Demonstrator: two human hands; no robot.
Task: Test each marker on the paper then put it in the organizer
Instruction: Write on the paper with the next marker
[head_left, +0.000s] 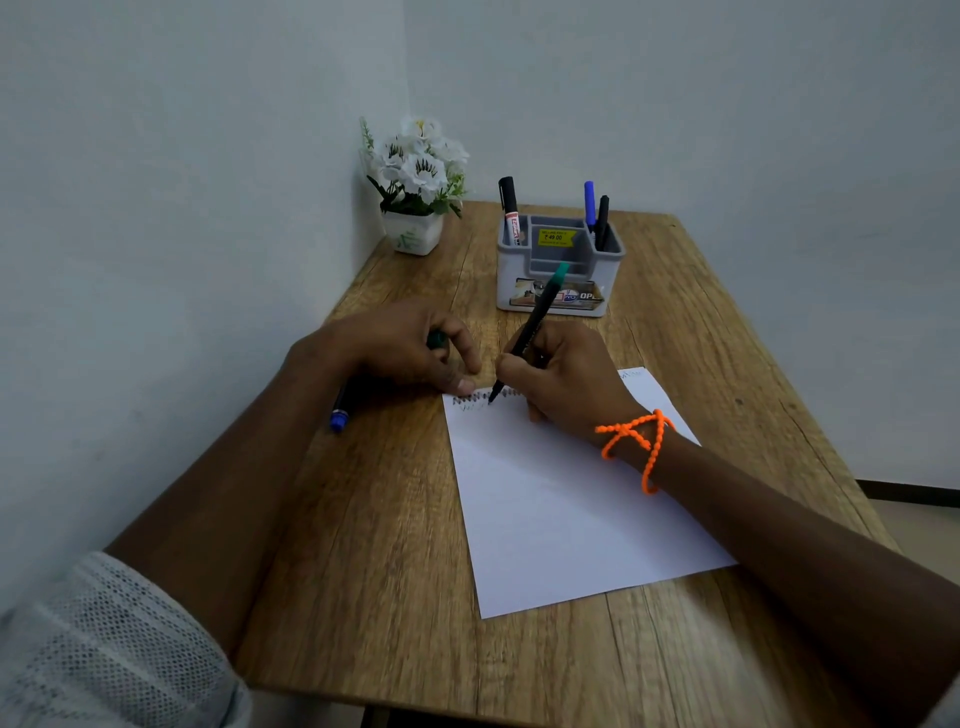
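The surface (395, 519) looks like wood or wood-look laminate, tan with dark grain lines and a low, matt sheen. On it lies the paper (561, 519), a plain white matt sheet, smooth and flat. Beyond the paper stands the organizer (558, 280), grey moulded plastic with a faint gloss, carrying a glossy yellow sticker (556, 237) inside and a shiny printed label (582, 296) on its front wall. The green-ended marker (530, 327) above the paper has a smooth black plastic barrel. Left of the organizer, the flower pot (413, 234) looks like glossy white plastic or ceramic. The sleeve (104, 649), nearest the camera, is white mesh cloth; the wristband (636, 441) over the paper is knotted orange cord.
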